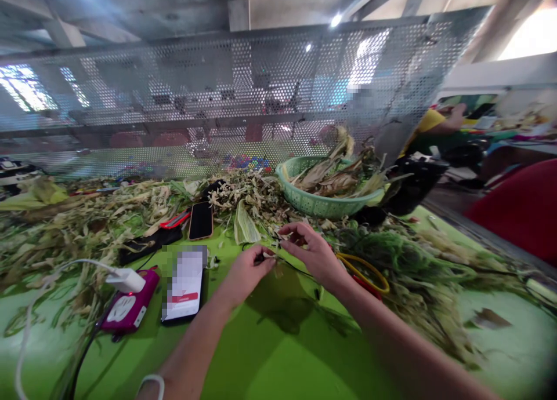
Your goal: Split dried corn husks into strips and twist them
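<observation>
Over the green table [243, 353], my left hand [247, 271] pinches a small pale strip [270, 255], perhaps of dried husk; its exact kind is too small to tell. My right hand [311, 249] hovers just to the right, fingers curved and thumb apart from them, with nothing I can clearly make out between them. A thin dark cord [296, 267] passes between the hands. Beyond them lies a broad pale-green piece of husk [246, 223], in front of a heap of small dried scraps [248, 191].
A green plastic basket [322, 206] holds dry husks. Left are a lit phone [185, 284], a dark phone [201, 220], a red cutter [175, 219] and a magenta power strip [130, 307] with a white charger. Green fibres [391, 255] and a yellow loop [369, 269] lie right.
</observation>
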### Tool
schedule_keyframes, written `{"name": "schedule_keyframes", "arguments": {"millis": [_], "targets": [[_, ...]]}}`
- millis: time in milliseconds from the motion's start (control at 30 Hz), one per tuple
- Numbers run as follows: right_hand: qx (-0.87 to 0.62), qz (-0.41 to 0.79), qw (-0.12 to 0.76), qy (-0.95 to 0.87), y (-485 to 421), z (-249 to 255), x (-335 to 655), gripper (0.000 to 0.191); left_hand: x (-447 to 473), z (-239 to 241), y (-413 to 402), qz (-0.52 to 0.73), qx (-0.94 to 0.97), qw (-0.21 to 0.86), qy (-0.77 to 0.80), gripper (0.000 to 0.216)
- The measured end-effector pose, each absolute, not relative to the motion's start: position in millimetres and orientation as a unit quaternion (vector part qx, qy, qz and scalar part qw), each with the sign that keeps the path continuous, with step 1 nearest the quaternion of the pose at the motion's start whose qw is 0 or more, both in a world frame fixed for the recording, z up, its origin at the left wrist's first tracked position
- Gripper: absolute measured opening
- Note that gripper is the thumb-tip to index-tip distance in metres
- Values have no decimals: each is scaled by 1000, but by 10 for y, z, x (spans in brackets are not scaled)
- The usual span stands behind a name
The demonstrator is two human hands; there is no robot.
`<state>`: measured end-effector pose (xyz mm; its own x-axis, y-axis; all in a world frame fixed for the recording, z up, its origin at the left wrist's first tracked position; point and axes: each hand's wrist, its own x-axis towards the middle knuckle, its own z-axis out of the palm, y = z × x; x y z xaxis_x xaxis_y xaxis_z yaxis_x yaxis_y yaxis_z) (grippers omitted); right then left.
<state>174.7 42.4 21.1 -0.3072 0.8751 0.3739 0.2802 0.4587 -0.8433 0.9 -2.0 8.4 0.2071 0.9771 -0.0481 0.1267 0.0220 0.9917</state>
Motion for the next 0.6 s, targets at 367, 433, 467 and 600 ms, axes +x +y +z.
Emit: {"name": "schedule_keyframes", "arguments": {"millis": [367, 433, 467, 600], "targets": [[-341, 255, 370, -825, 318, 215, 1683, 6, 44, 9, -6, 418, 585, 527, 453, 21], [-343, 274, 380, -814, 332, 182, 1670, 8, 43, 5, -7, 415, 587, 536, 443, 20], [-346, 285, 388, -806, 336, 163, 1660, 9, 42, 1, -7, 413, 587, 540, 439, 20], [-358, 324, 415, -771, 326, 96, 1611, 13, 48, -11, -13, 412, 581, 562, 421, 21]]}}
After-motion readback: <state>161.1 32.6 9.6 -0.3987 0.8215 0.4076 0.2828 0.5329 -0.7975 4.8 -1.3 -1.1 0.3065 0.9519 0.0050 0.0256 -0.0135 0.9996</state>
